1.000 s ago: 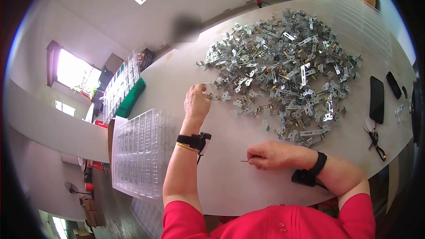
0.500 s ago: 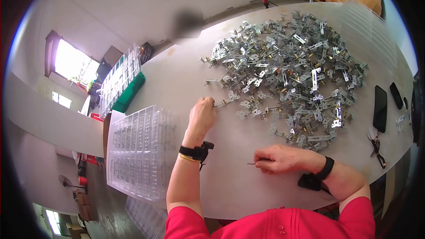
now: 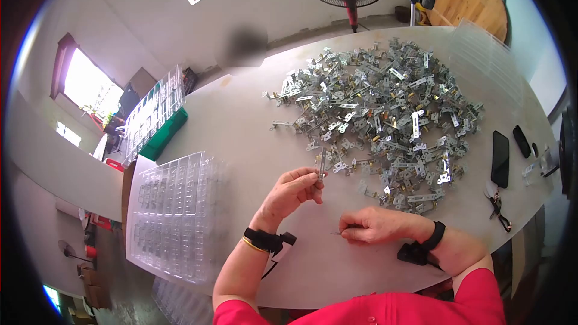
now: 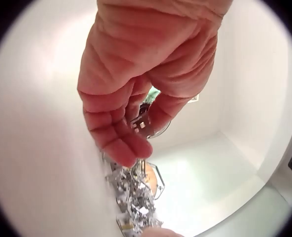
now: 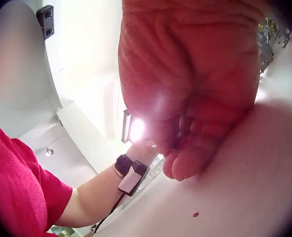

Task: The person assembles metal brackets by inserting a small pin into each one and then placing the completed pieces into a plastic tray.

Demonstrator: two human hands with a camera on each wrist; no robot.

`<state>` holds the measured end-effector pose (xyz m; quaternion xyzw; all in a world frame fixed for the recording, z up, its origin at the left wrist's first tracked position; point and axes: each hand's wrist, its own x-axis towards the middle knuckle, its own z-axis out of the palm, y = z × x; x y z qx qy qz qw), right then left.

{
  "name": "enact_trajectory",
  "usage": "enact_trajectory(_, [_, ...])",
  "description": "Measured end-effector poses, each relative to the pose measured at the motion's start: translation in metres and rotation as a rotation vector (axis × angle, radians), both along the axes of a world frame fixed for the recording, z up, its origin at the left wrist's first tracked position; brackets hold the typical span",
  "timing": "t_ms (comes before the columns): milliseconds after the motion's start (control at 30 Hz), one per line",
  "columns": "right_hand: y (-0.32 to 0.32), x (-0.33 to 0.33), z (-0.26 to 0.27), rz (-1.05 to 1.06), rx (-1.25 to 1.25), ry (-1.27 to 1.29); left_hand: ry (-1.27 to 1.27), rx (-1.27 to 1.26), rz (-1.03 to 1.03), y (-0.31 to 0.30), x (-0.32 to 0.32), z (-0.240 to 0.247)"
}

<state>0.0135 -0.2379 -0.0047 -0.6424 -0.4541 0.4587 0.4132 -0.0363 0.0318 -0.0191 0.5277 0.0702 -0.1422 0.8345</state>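
My left hand (image 3: 290,192) pinches a slotted metal bracket (image 3: 323,159) between thumb and fingers, its long plate pointing away from me. In the left wrist view, a bit of that bracket (image 4: 141,124) with small square holes shows between the fingertips. My right hand (image 3: 378,226) rests low over the table, fingers curled round a small thin tool (image 3: 335,233); only its slim metal end sticks out to the left, and the rest is hidden in the hand. Beyond both hands spreads a large heap of similar metal brackets (image 3: 385,102), some with brass-coloured parts.
Clear compartment trays (image 3: 171,216) are stacked at the left table edge, with a green-sided box (image 3: 165,132) behind. To the right lie a phone (image 3: 500,159), cutting pliers (image 3: 497,210) and a black case (image 3: 521,141). A clear plastic sheet (image 3: 486,63) is at the far right.
My left hand has come back from the heap's left edge, nearer to me and rightward, carrying the bracket. My right hand keeps its hold on the tool and stays about in place.
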Motion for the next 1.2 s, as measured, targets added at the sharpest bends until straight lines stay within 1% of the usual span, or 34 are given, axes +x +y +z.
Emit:
enact_trajectory(133, [-0.005, 0.000, 0.017, -0.013, -0.028, -0.031, 0.008, -0.021, -0.055, -0.021, 0.003, -0.006])
enact_trajectory(200, [-0.007, 0.000, 0.034, -0.082, 0.002, 0.160, -0.032, -0.059, -0.058, -0.027, 0.002, -0.007])
enact_trajectory(233, [-0.008, 0.001, 0.040, -0.087, -0.008, 0.153, -0.064, -0.087, -0.045, -0.028, 0.001, -0.006])
enact_trajectory(267, [-0.009, 0.003, 0.045, -0.146, 0.038, 0.179, -0.066, -0.098, -0.045, -0.031, 0.001, -0.005])
enact_trajectory(300, [-0.009, 0.004, 0.052, -0.204, 0.083, 0.207, -0.083, -0.009, 0.043, -0.035, -0.001, -0.004])
enact_trajectory(333, [-0.009, 0.006, 0.060, -0.270, 0.087, 0.154, -0.096, 0.080, 0.129, -0.038, -0.003, -0.003])
enact_trajectory(367, [-0.008, 0.009, 0.060, -0.274, 0.076, 0.154, -0.095, 0.068, 0.127, -0.041, -0.005, -0.001])
enact_trajectory(433, [-0.006, 0.017, 0.056, -0.514, 0.216, 0.006, -0.211, 0.499, 0.263, -0.043, -0.003, 0.002])
enact_trajectory(467, [-0.003, 0.021, 0.052, -0.610, 0.286, -0.089, -0.216, 0.492, 0.262, -0.044, -0.003, -0.003])
enact_trajectory(500, [0.001, 0.026, 0.047, -0.613, 0.283, -0.095, -0.282, 0.589, 0.313, -0.043, -0.003, -0.012])
enact_trajectory(533, [0.004, 0.030, 0.042, -0.659, 0.365, -0.071, -0.351, 0.685, 0.366, -0.044, -0.002, -0.013])
enact_trajectory(567, [0.007, 0.034, 0.039, -0.704, 0.445, -0.046, -0.355, 0.679, 0.365, -0.044, -0.002, -0.013])
enact_trajectory(633, [0.015, 0.037, 0.036, -0.717, 0.417, -0.030, -0.495, 0.947, 0.417, -0.047, -0.004, -0.011])
enact_trajectory(733, [0.028, 0.034, 0.033, -0.757, 0.438, 0.005, -0.520, 0.980, 0.437, -0.051, -0.006, -0.012])
enact_trajectory(833, [0.033, 0.034, 0.032, -0.744, 0.373, -0.014, -0.569, 1.019, 0.442, -0.053, -0.008, -0.017])
enact_trajectory(900, [0.031, 0.036, 0.026, -0.750, 0.244, -0.140, -0.568, 1.020, 0.436, -0.053, -0.010, -0.015])
enact_trajectory(1033, [0.031, 0.033, 0.023, -0.825, 0.255, -0.189, -0.600, 1.054, 0.373, -0.054, -0.014, -0.001])
enact_trajectory(1100, [0.030, 0.030, 0.026, -0.828, 0.274, -0.150, -0.628, 1.017, 0.361, -0.056, -0.014, -0.001])
enact_trajectory(1167, [0.030, 0.027, 0.023, -0.843, 0.266, -0.173, -0.554, 1.033, 0.329, -0.056, -0.015, 0.003])
enact_trajectory(1200, [0.031, 0.025, 0.021, -0.846, 0.270, -0.179, -0.557, 1.007, 0.323, -0.055, -0.013, -0.002])
